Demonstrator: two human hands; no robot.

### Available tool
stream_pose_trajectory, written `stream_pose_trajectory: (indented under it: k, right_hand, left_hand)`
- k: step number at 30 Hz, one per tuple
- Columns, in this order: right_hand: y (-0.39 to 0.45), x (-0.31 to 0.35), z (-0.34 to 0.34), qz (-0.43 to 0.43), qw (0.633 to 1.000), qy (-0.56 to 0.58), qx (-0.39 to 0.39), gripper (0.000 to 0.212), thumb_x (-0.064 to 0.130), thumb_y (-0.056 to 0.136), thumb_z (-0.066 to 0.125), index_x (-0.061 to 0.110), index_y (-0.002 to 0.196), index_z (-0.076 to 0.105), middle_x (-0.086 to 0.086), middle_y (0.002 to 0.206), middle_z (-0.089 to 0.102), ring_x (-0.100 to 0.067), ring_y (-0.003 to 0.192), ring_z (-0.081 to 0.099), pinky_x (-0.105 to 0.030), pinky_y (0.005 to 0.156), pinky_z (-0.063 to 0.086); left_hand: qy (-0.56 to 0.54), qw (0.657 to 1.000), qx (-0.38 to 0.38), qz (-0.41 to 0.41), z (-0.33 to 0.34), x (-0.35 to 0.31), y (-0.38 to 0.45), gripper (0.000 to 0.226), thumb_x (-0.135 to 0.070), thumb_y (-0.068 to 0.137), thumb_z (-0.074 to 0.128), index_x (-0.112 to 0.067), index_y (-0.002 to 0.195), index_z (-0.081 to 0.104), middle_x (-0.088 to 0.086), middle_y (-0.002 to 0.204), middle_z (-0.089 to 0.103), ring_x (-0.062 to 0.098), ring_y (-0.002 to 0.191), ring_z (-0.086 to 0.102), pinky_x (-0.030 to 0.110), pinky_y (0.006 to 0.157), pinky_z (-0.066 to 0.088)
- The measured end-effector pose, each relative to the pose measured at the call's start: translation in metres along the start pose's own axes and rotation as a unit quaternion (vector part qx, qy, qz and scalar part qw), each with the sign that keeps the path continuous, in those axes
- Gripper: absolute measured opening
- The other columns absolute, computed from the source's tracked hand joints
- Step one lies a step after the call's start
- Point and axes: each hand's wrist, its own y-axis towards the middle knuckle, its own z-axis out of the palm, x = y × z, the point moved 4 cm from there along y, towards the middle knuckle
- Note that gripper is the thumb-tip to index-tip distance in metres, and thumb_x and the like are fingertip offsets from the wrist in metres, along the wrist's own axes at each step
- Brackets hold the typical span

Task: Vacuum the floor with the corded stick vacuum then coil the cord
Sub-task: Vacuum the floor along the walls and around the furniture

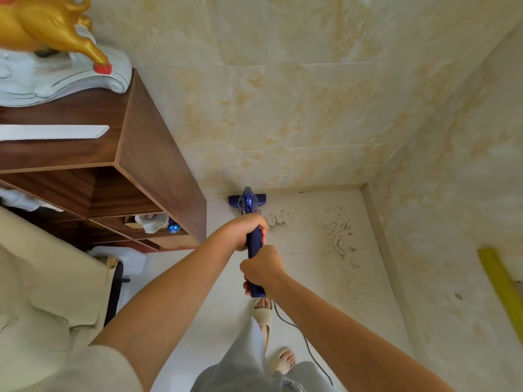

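Both hands on the blue stick vacuum (251,222), one above the other along its handle.

Left hand (244,232): wrapped fully around the upper part of the handle, fingers curled over the far side, thumb side toward the camera. Tight fist, no gap visible between palm and handle.

Right hand (262,268): wrapped around the handle end nearer the body, knuckles up, fingers closed underneath. The handle's blue tip shows just below this fist.

Vacuum position: its floor head (247,198) lies flat on the pale floor (317,278), pushed up against the base of the marble-patterned wall (297,108), just right of the brown wooden cabinet (147,154). The body leans back from the head toward the hands.

Cord (304,339): black, trails from the handle end down past the right forearm across the floor, uncoiled.

Floor right of the head carries a patch of pale flaky debris (338,236).

Feet in cream slippers (261,309) stand below the hands. A gold figurine on a white base (56,75) sits on the cabinet top. A yellow strip (501,287) leans at the right wall.
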Motion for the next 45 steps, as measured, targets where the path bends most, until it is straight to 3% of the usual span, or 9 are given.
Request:
stream_pose_trajectory:
  k: [6, 10, 14, 19, 23, 26, 34, 39, 45]
  right_hand:
    - [0.001, -0.031, -0.003, -0.014, 1.000, 0.001, 0.009, 0.022, -0.003, 0.084, 0.046, 0.009, 0.101, 0.040, -0.014, 0.083, 0.057, -0.017, 0.044, 0.055, -0.026, 0.043, 0.049]
    - [0.004, -0.040, -0.001, -0.012, 0.999, 0.026, 0.021, 0.023, -0.001, 0.085, 0.054, 0.006, 0.105, 0.044, -0.014, 0.078, 0.058, -0.019, 0.046, 0.057, -0.029, 0.049, 0.053]
    - [-0.005, -0.060, 0.002, 0.013, 1.000, 0.013, 0.003, 0.026, -0.001, 0.086, 0.051, 0.011, 0.107, 0.043, -0.011, 0.079, 0.060, -0.018, 0.049, 0.059, -0.028, 0.049, 0.051]
    - [-0.016, -0.064, 0.002, -0.035, 0.992, -0.105, -0.059, 0.030, -0.002, 0.082, 0.044, 0.010, 0.109, 0.041, -0.010, 0.078, 0.052, -0.018, 0.048, 0.053, -0.024, 0.038, 0.041]
    - [-0.024, -0.039, 0.019, -0.028, 0.994, -0.104, -0.036, 0.025, -0.001, 0.084, 0.045, 0.009, 0.107, 0.041, -0.010, 0.072, 0.052, -0.016, 0.047, 0.052, -0.022, 0.038, 0.041]
    - [-0.033, -0.019, 0.038, -0.025, 0.994, -0.102, -0.021, 0.021, -0.001, 0.084, 0.046, 0.008, 0.103, 0.041, -0.010, 0.068, 0.053, -0.014, 0.045, 0.051, -0.019, 0.036, 0.039]
    - [-0.037, 0.009, 0.089, -0.020, 0.998, -0.065, -0.005, 0.018, 0.000, 0.086, 0.049, 0.007, 0.102, 0.045, -0.009, 0.064, 0.053, -0.015, 0.046, 0.051, -0.023, 0.042, 0.043]
    - [-0.021, 0.019, 0.111, -0.022, 1.000, -0.017, -0.010, 0.016, -0.002, 0.087, 0.049, 0.007, 0.099, 0.043, -0.010, 0.065, 0.052, -0.016, 0.047, 0.051, -0.023, 0.042, 0.043]
    - [-0.022, 0.008, 0.125, -0.008, 0.998, 0.057, 0.003, 0.015, -0.003, 0.085, 0.052, 0.008, 0.092, 0.043, -0.011, 0.063, 0.052, -0.017, 0.045, 0.051, -0.024, 0.042, 0.044]
  left_hand:
    - [-0.117, 0.993, 0.017, -0.019, 0.017, 0.027, 0.002, 0.022, -0.007, 0.085, 0.059, -0.008, 0.068, 0.044, 0.002, 0.048, 0.046, 0.013, 0.041, 0.047, 0.019, 0.045, 0.045]
    - [-0.180, 0.983, 0.011, -0.028, 0.018, 0.036, 0.004, 0.012, -0.005, 0.085, 0.063, -0.005, 0.084, 0.051, 0.005, 0.054, 0.052, 0.014, 0.050, 0.053, 0.023, 0.052, 0.048]
    - [-0.180, 0.983, 0.022, -0.027, 0.026, 0.053, 0.002, 0.010, -0.006, 0.087, 0.063, -0.004, 0.084, 0.054, 0.005, 0.056, 0.055, 0.014, 0.052, 0.055, 0.023, 0.056, 0.050]
    - [-0.100, 0.995, -0.003, 0.002, 0.031, 0.062, -0.001, 0.029, -0.005, 0.086, 0.048, -0.008, 0.058, 0.041, 0.005, 0.042, 0.046, 0.019, 0.046, 0.045, 0.025, 0.052, 0.041]
    - [-0.067, 0.997, -0.024, 0.032, 0.003, 0.053, -0.008, 0.026, 0.002, 0.081, 0.040, -0.004, 0.055, 0.042, 0.013, 0.049, 0.047, 0.025, 0.050, 0.044, 0.028, 0.056, 0.041]
    - [-0.045, 0.998, -0.020, 0.026, -0.026, 0.052, -0.009, 0.026, 0.000, 0.079, 0.041, -0.003, 0.054, 0.043, 0.014, 0.054, 0.049, 0.026, 0.055, 0.046, 0.031, 0.069, 0.042]
    - [0.005, 1.000, -0.020, -0.011, -0.090, 0.057, -0.005, 0.018, -0.005, 0.084, 0.041, -0.004, 0.067, 0.047, 0.013, 0.078, 0.048, 0.025, 0.087, 0.048, 0.029, 0.078, 0.038]
    - [0.067, 0.996, -0.051, 0.036, -0.107, 0.043, -0.006, 0.023, 0.003, 0.081, 0.039, -0.004, 0.059, 0.045, 0.014, 0.062, 0.045, 0.024, 0.059, 0.044, 0.031, 0.062, 0.037]
    - [0.088, 0.994, -0.049, 0.038, -0.108, 0.051, -0.006, 0.027, 0.005, 0.080, 0.040, -0.002, 0.054, 0.045, 0.015, 0.058, 0.047, 0.024, 0.057, 0.045, 0.031, 0.064, 0.037]
